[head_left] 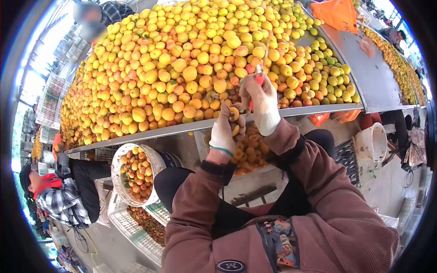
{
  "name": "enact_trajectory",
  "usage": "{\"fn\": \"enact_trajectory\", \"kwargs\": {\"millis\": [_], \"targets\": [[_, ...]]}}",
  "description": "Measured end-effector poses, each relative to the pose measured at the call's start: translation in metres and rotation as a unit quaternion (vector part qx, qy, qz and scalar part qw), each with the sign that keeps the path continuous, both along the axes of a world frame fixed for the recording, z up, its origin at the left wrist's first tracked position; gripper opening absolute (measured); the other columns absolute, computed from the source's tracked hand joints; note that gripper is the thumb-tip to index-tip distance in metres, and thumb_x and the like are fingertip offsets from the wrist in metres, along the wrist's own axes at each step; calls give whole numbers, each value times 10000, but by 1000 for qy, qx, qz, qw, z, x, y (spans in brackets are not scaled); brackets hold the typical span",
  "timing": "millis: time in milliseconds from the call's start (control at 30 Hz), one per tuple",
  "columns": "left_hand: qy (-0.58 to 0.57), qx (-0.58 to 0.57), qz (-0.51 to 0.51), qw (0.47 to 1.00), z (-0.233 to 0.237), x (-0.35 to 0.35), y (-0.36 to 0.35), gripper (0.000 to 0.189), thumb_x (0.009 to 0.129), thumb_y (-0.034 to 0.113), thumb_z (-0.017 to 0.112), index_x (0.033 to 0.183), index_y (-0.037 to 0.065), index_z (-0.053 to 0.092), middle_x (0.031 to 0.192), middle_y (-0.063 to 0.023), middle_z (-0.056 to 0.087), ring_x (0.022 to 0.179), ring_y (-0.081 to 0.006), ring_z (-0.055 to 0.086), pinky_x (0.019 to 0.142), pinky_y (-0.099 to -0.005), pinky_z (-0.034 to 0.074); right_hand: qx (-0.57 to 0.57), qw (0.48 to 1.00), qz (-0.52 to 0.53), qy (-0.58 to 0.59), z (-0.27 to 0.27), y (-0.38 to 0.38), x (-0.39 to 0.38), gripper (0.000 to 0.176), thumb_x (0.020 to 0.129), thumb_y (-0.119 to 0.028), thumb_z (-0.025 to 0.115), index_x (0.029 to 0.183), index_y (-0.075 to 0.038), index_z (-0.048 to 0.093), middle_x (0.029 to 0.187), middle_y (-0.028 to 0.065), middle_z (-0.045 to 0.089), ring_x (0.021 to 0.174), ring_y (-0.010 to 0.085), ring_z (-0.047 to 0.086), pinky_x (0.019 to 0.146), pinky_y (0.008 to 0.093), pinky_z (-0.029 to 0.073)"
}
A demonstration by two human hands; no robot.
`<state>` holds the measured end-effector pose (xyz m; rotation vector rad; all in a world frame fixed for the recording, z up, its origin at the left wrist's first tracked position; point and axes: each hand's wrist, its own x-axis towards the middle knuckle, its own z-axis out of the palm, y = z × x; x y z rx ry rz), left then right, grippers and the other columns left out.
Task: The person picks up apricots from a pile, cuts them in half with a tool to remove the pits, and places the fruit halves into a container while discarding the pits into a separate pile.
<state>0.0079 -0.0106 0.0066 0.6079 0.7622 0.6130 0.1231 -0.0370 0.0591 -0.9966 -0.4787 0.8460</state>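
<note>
My left hand [223, 133], in a pale glove with a green band at the wrist, is closed on a cut apricot [234, 114] at the table's front edge. An orange apricot half [235, 131] shows at the same fingers. Close beside it, my right hand [263, 102] grips a red-handled knife [260, 79], its thin blade pointing up and away over the fruit. A heap of whole apricots [182, 68] lies just beyond both hands. Below them, apricot halves [249, 157] fill a container between my knees, partly hidden by my left arm.
A metal rim [182, 126] edges the table. At left stand a white bucket [154, 169] of apricots and a white crate [125, 223] holding brown pits. A person [63, 195] in a checked shirt sits farther left. Another white bucket [373, 143] stands at right, below an orange bag [336, 14].
</note>
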Motion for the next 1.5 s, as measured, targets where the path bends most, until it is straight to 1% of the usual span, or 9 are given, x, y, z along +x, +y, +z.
{"fn": "enact_trajectory", "kwargs": {"millis": [167, 567, 667, 700, 833, 933, 967, 1067, 1500], "targets": [[40, 39, -25, 998, 0, 8, -14, 500, 1001, 561, 406, 895, 95, 556, 665, -39, 565, 501, -135, 502, 433, -234, 344, 12, 998, -12, 57, 8, -2, -3, 376, 957, -290, 584, 641, -128, 463, 478, -39, 386, 358, 77, 294, 355, 252, 213], [-1, 184, 180, 966, -28, 29, -28, 342, 1003, 346, 494, 987, 18, 590, 858, -26, 606, 724, -107, 576, 601, -266, 466, 28, 986, -17, -164, -3, -10, -28, 89, 933, -93, 625, 948, -14, 586, 831, -22, 578, 767, 34, 496, 671, 217, 432], [215, 404, 100, 884, -32, 19, -21, 314, 1019, 314, 445, 912, 54, 587, 738, 2, 559, 585, -50, 457, 497, -212, 345, 18, 998, -12, -51, -1, 0, -19, 131, 942, -135, 589, 856, -54, 533, 734, -23, 504, 651, 58, 427, 581, 234, 365], [61, 120, 126, 983, -15, 21, -21, 342, 987, 367, 481, 823, 73, 543, 627, -9, 538, 444, -97, 462, 382, -255, 331, 21, 999, -8, 37, -1, 6, -12, 215, 953, -176, 552, 768, -96, 477, 631, -23, 426, 529, 81, 359, 488, 254, 301], [58, 4, 71, 996, 9, 22, -21, 334, 978, 398, 465, 867, 103, 577, 605, 9, 521, 393, -96, 421, 361, -235, 293, 37, 990, -2, 135, 0, 8, -9, 307, 940, -159, 506, 656, -131, 393, 507, -33, 324, 395, 89, 233, 382, 277, 180], [58, 283, 0, 957, -11, 20, -22, 311, 989, 365, 458, 981, 81, 586, 691, 3, 572, 450, -94, 480, 380, -221, 322, 22, 996, -7, 91, -4, 7, -10, 304, 934, -147, 499, 645, -115, 408, 510, -30, 334, 400, 88, 246, 387, 274, 184], [13, 54, -96, 994, -10, 9, -5, 268, 989, 299, 484, 1093, 66, 566, 788, -8, 611, 568, -79, 571, 446, -213, 414, 19, 997, -3, 72, -7, 7, -10, 312, 934, -151, 498, 637, -107, 414, 513, -28, 342, 402, 88, 250, 391, 273, 186], [-7, -97, -20, 995, -3, 17, -2, 239, 997, 283, 469, 986, 85, 603, 629, -22, 572, 495, -109, 562, 410, -233, 409, 15, 998, -14, 51, -13, 13, -6, 358, 946, -208, 502, 618, -125, 385, 512, -36, 323, 400, 87, 234, 395, 273, 182], [48, -33, 40, 997, -8, 32, 32, 177, 956, 249, 620, 1046, 99, 594, 743, 9, 589, 519, -72, 488, 423, -194, 365, 71, 967, -48, 238, -28, 31, 49, 429, 968, -297, 484, 600, -183, 294, 489, -57, 235, 403, 109, 166, 421, 301, 152]]}}
